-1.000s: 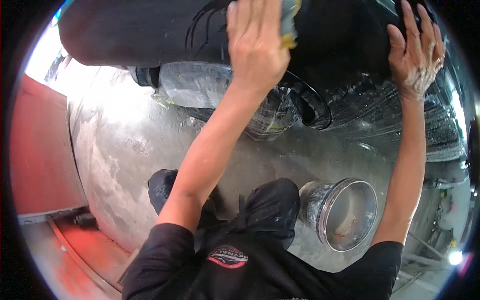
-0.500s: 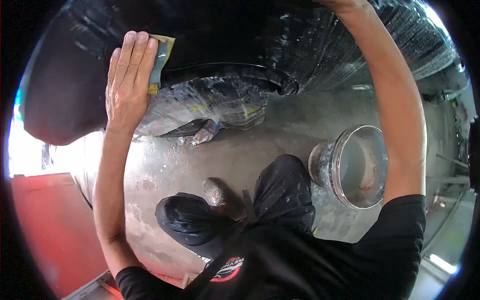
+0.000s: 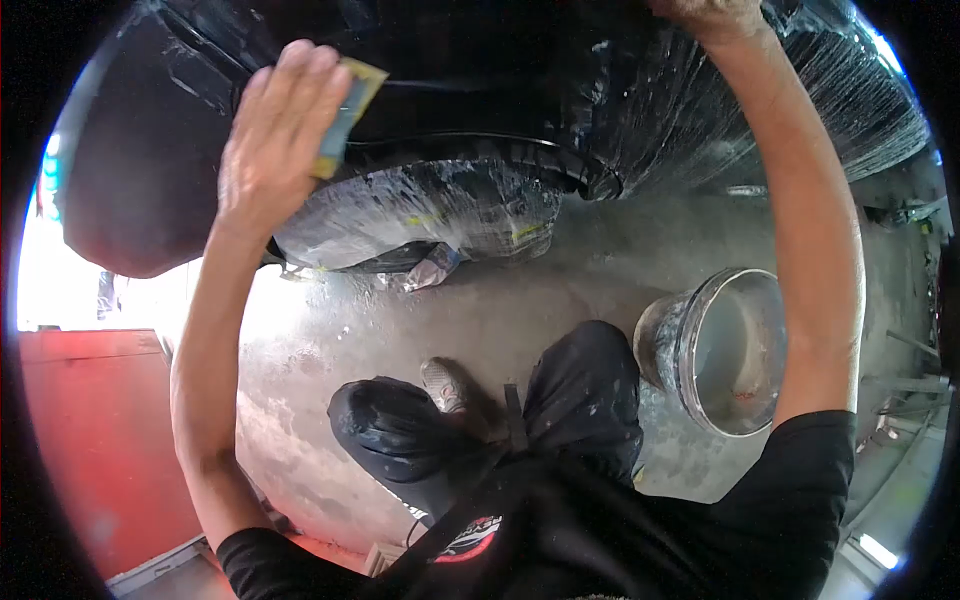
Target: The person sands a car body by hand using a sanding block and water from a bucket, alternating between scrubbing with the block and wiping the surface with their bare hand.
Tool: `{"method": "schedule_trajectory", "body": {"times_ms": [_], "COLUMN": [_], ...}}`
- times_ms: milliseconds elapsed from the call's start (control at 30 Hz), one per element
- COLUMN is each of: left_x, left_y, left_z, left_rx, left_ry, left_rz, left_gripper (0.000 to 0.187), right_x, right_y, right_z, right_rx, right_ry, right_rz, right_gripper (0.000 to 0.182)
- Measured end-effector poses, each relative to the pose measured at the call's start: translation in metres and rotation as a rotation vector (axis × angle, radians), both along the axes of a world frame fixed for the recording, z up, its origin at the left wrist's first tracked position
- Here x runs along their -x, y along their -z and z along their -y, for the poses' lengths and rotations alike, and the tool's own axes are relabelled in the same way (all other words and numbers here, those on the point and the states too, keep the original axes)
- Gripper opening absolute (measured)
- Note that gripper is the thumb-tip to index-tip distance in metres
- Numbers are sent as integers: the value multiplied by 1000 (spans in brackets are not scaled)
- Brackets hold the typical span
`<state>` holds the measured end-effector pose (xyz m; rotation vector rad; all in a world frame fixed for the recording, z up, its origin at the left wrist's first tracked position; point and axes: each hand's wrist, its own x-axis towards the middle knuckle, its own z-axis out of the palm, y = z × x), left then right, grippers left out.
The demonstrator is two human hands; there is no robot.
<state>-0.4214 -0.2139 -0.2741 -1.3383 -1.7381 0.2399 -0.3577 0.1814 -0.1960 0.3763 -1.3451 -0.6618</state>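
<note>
Lays the left hand (image 3: 275, 140) flat against the black panel (image 3: 470, 60) in the upper left of the frame, fingers straight and close together. Has a yellow-edged sheet (image 3: 355, 115) under that hand, pinned to the panel and poking out along the right side of the fingers; cannot tell from here whether the thumb grips it too. Keeps both hand and sheet just above the left end of the curved rim (image 3: 500, 138), over a white-smeared covering (image 3: 400, 215).

Reaches the right hand (image 3: 710, 15) to the top edge of the frame, well apart from the sheet and right of it. Cannot tell how far open that hand is or whether it has hold of anything, with the fingers cut off or hidden.

Crouches with bent knees at lower centre, above the grey floor (image 3: 540, 300), near a round bucket (image 3: 665, 340) at right of the frame, partly behind the right forearm (image 3: 815, 230).
</note>
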Motion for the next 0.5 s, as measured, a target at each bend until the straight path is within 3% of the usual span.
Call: {"method": "schedule_trajectory", "body": {"times_ms": [67,167,267,400,467,500], "left_x": [-16,-34,-37,-12,-4,-15], "left_y": [-7,-21,-34,-32,-25,-34], "left_z": [-52,-112,-87,-8,-13,-50], "left_rx": [-29,-15,13,-31,-74,-96], "left_ry": [5,192,122,-52,-54,-11], "left_rz": [16,47,14,-57,-79,-72], "left_gripper": [61,51,53,57,57,57], "right_x": [-6,-20,-47,-59,-62,-60], "right_y": [-1,0,-6,-13,-8,-7], "right_z": [5,18,28,-16,-14,-17], "right_rx": [18,82,198,290,387,375], "right_ry": [-11,-11,16,44,133,116], "right_rz": [45,158,407,247,262,248], "right_gripper": [51,51,53,58,59,59]}}
